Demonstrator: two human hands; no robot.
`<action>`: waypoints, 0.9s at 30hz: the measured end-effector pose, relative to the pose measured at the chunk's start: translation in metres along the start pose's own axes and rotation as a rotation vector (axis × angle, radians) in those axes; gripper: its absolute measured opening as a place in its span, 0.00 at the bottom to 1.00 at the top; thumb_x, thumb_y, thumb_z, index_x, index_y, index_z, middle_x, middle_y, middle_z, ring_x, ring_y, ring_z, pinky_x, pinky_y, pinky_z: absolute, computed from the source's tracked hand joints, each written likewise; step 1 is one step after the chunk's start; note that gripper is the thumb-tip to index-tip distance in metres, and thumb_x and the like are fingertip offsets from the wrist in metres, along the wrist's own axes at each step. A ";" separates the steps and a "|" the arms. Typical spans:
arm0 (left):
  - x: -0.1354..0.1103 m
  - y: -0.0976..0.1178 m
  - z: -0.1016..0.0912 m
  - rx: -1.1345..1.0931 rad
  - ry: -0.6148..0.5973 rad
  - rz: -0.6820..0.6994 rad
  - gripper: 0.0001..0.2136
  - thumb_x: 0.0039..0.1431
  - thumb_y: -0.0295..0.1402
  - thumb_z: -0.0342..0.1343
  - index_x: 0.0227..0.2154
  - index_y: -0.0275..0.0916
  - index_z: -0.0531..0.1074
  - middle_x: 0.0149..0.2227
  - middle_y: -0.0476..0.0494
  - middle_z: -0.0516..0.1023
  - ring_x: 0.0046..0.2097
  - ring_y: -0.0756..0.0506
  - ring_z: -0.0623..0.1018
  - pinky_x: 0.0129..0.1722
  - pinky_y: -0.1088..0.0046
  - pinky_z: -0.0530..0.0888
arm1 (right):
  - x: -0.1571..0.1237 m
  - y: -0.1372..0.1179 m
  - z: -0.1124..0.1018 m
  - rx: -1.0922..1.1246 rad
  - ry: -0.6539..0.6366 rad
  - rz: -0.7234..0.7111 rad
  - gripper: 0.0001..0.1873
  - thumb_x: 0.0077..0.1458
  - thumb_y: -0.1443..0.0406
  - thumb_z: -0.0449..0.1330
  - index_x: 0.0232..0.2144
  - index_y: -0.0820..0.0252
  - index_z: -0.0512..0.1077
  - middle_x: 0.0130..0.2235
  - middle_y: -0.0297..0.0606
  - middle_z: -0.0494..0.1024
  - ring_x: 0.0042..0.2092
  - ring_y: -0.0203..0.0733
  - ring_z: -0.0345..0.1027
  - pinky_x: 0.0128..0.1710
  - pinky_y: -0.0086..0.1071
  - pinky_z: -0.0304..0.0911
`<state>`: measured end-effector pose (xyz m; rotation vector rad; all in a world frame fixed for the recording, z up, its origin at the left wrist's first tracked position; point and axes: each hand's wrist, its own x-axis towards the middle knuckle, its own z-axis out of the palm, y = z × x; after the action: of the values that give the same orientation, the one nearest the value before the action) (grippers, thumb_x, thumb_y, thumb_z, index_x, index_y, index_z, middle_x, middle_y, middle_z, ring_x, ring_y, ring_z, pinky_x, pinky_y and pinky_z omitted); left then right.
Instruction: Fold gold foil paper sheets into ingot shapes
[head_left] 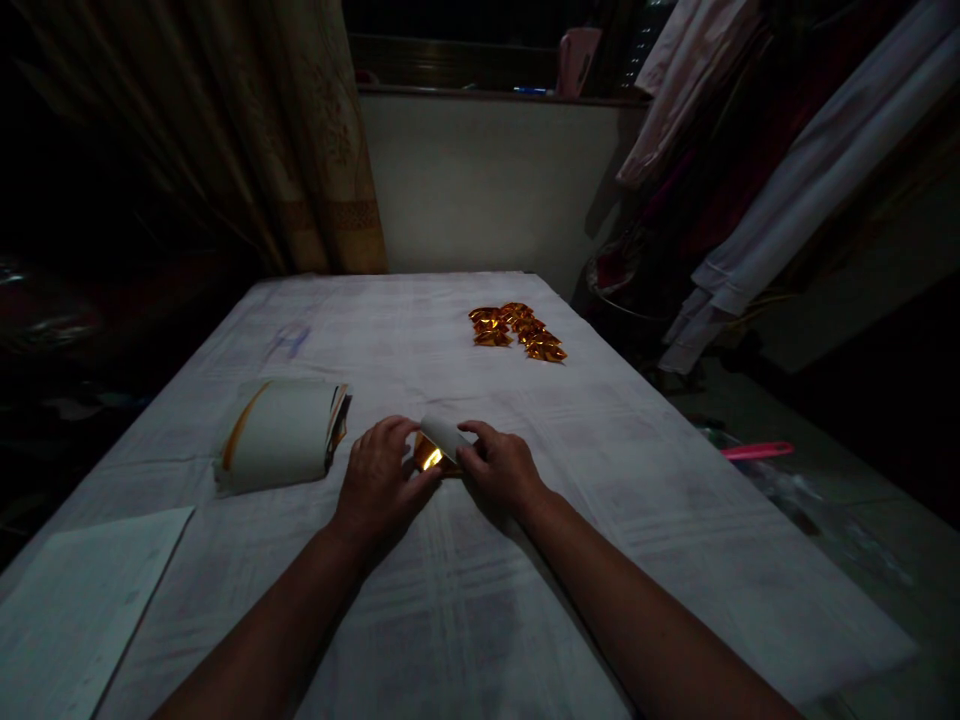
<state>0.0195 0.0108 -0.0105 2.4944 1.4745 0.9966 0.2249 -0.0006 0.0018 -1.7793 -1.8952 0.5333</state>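
Both of my hands meet at the middle of a table covered with a pale checked cloth (465,620). Between them lies a small sheet of paper, white on one side and shiny gold on the other (437,443), partly folded over. My left hand (382,480) pinches its left edge with curled fingers. My right hand (501,468) presses and grips its right edge. A stack of the same white-backed sheets (279,433) lies just left of my left hand. Further back on the right sits a pile of several folded gold pieces (519,331).
A large white sheet (82,600) lies at the near left corner. A curtain (285,140) hangs behind the table on the left, clothes (750,180) hang on the right. A pink object (757,451) lies on the floor beyond the table's right edge.
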 end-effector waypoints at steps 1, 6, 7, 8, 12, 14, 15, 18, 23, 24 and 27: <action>0.000 0.003 -0.001 0.011 -0.028 0.030 0.18 0.57 0.37 0.62 0.49 0.41 0.71 0.51 0.38 0.76 0.53 0.36 0.75 0.53 0.54 0.71 | 0.000 0.000 0.000 0.002 -0.005 -0.003 0.18 0.59 0.64 0.60 0.52 0.53 0.74 0.33 0.34 0.84 0.34 0.42 0.76 0.35 0.31 0.61; 0.002 0.011 -0.006 -0.015 -0.153 0.113 0.06 0.64 0.32 0.55 0.41 0.45 0.76 0.48 0.43 0.81 0.49 0.39 0.78 0.50 0.56 0.70 | 0.001 0.006 0.000 0.013 -0.032 -0.087 0.09 0.58 0.66 0.59 0.42 0.51 0.74 0.32 0.32 0.82 0.32 0.41 0.74 0.32 0.29 0.58; 0.002 0.011 -0.006 -0.023 -0.157 0.120 0.07 0.65 0.32 0.55 0.41 0.45 0.77 0.48 0.43 0.81 0.49 0.39 0.78 0.50 0.56 0.70 | 0.001 0.007 -0.001 0.011 -0.040 -0.106 0.08 0.58 0.66 0.59 0.40 0.51 0.74 0.32 0.32 0.82 0.32 0.41 0.74 0.32 0.29 0.58; 0.002 0.011 -0.006 -0.029 -0.159 0.125 0.07 0.65 0.33 0.55 0.41 0.45 0.77 0.48 0.43 0.82 0.49 0.39 0.78 0.51 0.56 0.70 | 0.000 0.008 -0.001 0.011 -0.048 -0.123 0.07 0.58 0.66 0.59 0.39 0.51 0.75 0.32 0.32 0.82 0.32 0.40 0.73 0.32 0.29 0.58; 0.001 0.012 -0.005 -0.023 -0.203 0.164 0.08 0.65 0.34 0.56 0.44 0.45 0.77 0.53 0.42 0.80 0.54 0.38 0.77 0.57 0.51 0.65 | -0.002 0.012 -0.007 0.061 -0.111 -0.211 0.09 0.55 0.69 0.59 0.37 0.53 0.76 0.34 0.32 0.81 0.34 0.39 0.73 0.35 0.29 0.61; 0.001 0.012 -0.005 -0.018 -0.226 0.172 0.08 0.65 0.33 0.56 0.44 0.45 0.77 0.54 0.42 0.79 0.56 0.37 0.76 0.59 0.48 0.63 | -0.003 0.015 -0.012 0.112 -0.178 -0.266 0.15 0.50 0.73 0.59 0.40 0.55 0.76 0.37 0.33 0.81 0.36 0.38 0.73 0.36 0.29 0.62; 0.000 0.011 -0.004 -0.020 -0.232 0.170 0.08 0.65 0.33 0.55 0.44 0.45 0.77 0.54 0.42 0.80 0.56 0.37 0.77 0.60 0.47 0.62 | -0.003 0.017 -0.014 0.138 -0.213 -0.293 0.20 0.47 0.76 0.59 0.42 0.55 0.76 0.39 0.34 0.81 0.37 0.38 0.73 0.37 0.28 0.63; 0.001 0.009 -0.005 -0.044 -0.241 0.157 0.08 0.68 0.34 0.51 0.41 0.44 0.77 0.52 0.42 0.81 0.54 0.39 0.77 0.61 0.47 0.62 | -0.003 0.024 -0.017 0.188 -0.261 -0.371 0.27 0.43 0.79 0.57 0.45 0.56 0.76 0.42 0.35 0.80 0.41 0.39 0.73 0.41 0.29 0.66; 0.003 0.007 -0.010 -0.100 -0.242 0.180 0.10 0.68 0.32 0.48 0.39 0.42 0.75 0.48 0.42 0.82 0.51 0.42 0.79 0.62 0.49 0.62 | -0.001 0.030 -0.010 0.103 -0.156 -0.514 0.11 0.56 0.72 0.64 0.39 0.54 0.80 0.41 0.37 0.80 0.42 0.39 0.73 0.43 0.30 0.65; 0.003 0.007 -0.010 -0.104 -0.229 0.179 0.09 0.67 0.32 0.48 0.39 0.42 0.75 0.48 0.41 0.81 0.51 0.42 0.78 0.62 0.50 0.63 | -0.002 0.030 -0.008 0.067 -0.137 -0.535 0.08 0.57 0.69 0.65 0.38 0.53 0.81 0.40 0.37 0.80 0.41 0.39 0.73 0.42 0.30 0.65; 0.004 0.006 -0.009 -0.101 -0.162 0.164 0.06 0.66 0.31 0.51 0.37 0.41 0.74 0.48 0.39 0.79 0.51 0.41 0.77 0.57 0.54 0.69 | -0.003 0.030 -0.005 -0.032 -0.099 -0.577 0.05 0.58 0.64 0.67 0.38 0.50 0.82 0.39 0.37 0.79 0.38 0.38 0.72 0.36 0.29 0.62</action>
<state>0.0201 0.0085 0.0007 2.5865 1.1610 0.8447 0.2520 -0.0016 -0.0122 -1.1479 -2.3596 0.3793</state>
